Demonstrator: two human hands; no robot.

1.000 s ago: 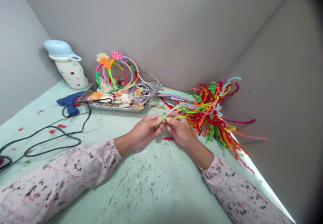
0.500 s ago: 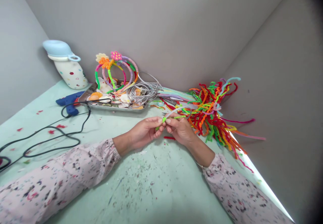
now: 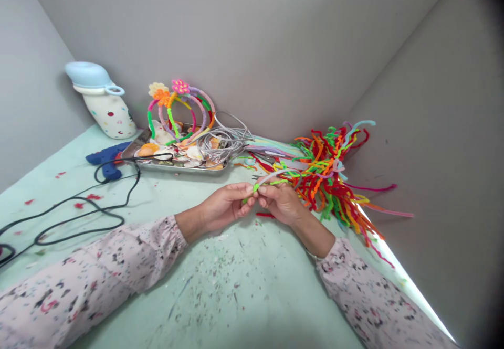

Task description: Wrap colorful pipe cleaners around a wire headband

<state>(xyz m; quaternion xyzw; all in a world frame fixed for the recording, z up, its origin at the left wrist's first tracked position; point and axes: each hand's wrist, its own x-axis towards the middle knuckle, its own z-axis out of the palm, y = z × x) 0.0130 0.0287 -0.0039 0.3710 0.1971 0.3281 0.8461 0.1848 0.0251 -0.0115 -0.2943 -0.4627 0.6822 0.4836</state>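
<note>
My left hand [image 3: 227,204] and my right hand [image 3: 280,203] meet above the pale green table [image 3: 220,291]. Both pinch a bright green pipe cleaner [image 3: 256,186] wound on a thin grey band [image 3: 275,173] that runs up and right from my fingers. The fingertips of the two hands almost touch. A loose red piece [image 3: 263,214] lies on the table just under my right hand. Both sleeves are light with dark flecks.
A heap of coloured pipe cleaners [image 3: 334,176] lies right of my hands by the wall. A metal tray [image 3: 177,164] behind holds decorated headbands [image 3: 179,110], grey wire bands [image 3: 224,141] and shells. A blue glue gun [image 3: 106,157], its black cord [image 3: 79,207] and a white bottle [image 3: 104,102] sit left.
The hands stay pinched on the green pipe cleaner and barely shift; the grey band's free end has dipped slightly.
</note>
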